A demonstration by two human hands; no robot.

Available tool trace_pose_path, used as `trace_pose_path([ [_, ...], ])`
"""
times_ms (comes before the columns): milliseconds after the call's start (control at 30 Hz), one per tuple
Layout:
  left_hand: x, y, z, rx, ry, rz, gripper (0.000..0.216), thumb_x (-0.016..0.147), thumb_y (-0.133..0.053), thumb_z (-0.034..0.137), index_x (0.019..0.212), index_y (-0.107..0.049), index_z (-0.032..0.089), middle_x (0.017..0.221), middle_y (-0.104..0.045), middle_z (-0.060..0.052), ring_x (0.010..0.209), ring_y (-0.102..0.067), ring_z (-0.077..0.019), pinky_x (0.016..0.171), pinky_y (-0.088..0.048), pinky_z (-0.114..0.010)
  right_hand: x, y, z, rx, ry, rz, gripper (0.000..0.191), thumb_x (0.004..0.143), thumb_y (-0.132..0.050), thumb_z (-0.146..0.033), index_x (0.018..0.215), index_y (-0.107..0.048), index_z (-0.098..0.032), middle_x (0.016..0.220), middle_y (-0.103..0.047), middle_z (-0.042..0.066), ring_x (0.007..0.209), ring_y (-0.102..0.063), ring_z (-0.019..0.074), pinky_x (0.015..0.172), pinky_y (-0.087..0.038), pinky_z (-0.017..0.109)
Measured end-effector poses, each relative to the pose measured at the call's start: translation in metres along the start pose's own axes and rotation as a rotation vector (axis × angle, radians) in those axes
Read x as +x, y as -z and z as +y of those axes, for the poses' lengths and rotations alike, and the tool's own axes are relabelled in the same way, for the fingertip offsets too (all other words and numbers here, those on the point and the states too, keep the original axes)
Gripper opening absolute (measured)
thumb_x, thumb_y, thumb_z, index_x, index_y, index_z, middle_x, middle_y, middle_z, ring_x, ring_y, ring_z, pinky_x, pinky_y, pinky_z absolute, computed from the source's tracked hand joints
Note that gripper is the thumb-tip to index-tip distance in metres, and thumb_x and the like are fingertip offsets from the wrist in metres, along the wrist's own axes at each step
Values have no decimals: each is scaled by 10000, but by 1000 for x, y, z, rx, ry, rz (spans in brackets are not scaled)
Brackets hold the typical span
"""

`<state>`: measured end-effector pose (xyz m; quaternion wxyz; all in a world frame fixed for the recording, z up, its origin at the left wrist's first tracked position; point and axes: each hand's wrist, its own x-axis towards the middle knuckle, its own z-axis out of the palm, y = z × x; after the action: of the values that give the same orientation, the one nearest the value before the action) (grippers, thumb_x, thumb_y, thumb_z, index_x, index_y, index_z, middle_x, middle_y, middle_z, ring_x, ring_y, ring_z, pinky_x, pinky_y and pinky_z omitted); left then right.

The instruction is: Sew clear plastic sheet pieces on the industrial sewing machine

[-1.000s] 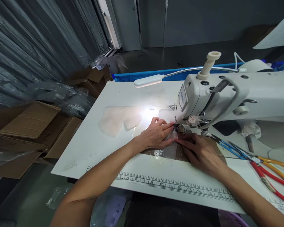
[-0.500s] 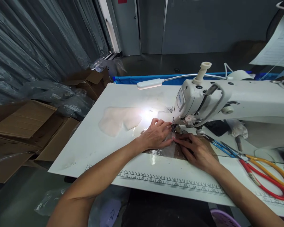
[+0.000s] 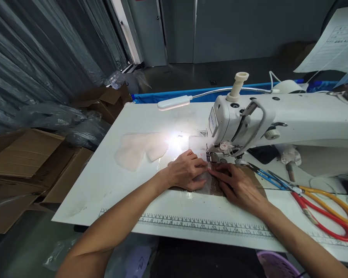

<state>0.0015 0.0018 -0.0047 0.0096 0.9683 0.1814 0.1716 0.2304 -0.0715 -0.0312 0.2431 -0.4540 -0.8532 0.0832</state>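
My left hand (image 3: pixel 187 170) lies on a small translucent fabric piece (image 3: pixel 204 181) just in front of the presser foot (image 3: pixel 211 157) of a white sewing machine (image 3: pixel 278 119). Its fingers are curled and pressed down on the piece. My right hand (image 3: pixel 237 185) lies flat on the right of the same piece, fingers stretched toward the needle. Both hands rest over a brown shiny patch (image 3: pixel 249 173) on the white table (image 3: pixel 118 193).
Pale fabric pieces (image 3: pixel 139 148) lie left of the lit spot under the gooseneck lamp (image 3: pixel 174 102). Blue snips (image 3: pixel 266 177) and large red-and-yellow scissors (image 3: pixel 327 210) lie at the right. A printed ruler (image 3: pixel 197 224) runs along the front edge. Cardboard boxes (image 3: pixel 26 154) stand at the left.
Both hands have stayed on the fabric at the presser foot, drawing slightly closer together. The head camera has shifted, bringing the scissors fully into view.
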Motion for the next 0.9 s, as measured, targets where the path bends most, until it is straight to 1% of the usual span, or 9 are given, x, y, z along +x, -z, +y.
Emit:
trace_pose_path([
  [267,3,0,-2,56,41,-15,338,879,-517,396,1064,-680,164,1114,-657,-80,798,-571,-193,775,-411,-370,-1,-1,0,10,-1,0,420,928,-448,-211,1334,-551,-251,1149,-562,142,1039,-567,276,863,-524,477],
  [467,6,-1,-3,115,94,-30,377,904,-474,432,1059,-679,156,1138,-647,-88,803,-558,-198,765,-400,-368,-2,-2,1,35,-12,-15,472,908,-474,-183,1370,-511,-271,1190,-534,137,1078,-546,277,895,-513,473],
  [667,10,-5,-5,141,137,18,404,918,-459,461,1034,-683,145,1113,-647,-96,796,-544,-193,751,-391,-363,0,-2,-1,45,-17,-10,501,911,-457,-166,1406,-464,-242,1169,-537,145,1061,-554,277,884,-521,480],
  [800,10,-7,-5,146,161,37,403,921,-463,467,1042,-676,148,1086,-643,-96,799,-533,-192,743,-382,-364,1,-2,1,46,-31,-23,454,933,-444,-209,1384,-494,-226,1159,-538,156,1058,-566,281,867,-534,471],
  [900,11,-4,-5,134,166,69,395,913,-470,484,1035,-668,165,1060,-641,-92,847,-536,-205,781,-382,-381,3,5,2,78,-34,-35,419,932,-455,-215,1343,-532,-239,1182,-548,140,1070,-573,264,883,-534,442],
])
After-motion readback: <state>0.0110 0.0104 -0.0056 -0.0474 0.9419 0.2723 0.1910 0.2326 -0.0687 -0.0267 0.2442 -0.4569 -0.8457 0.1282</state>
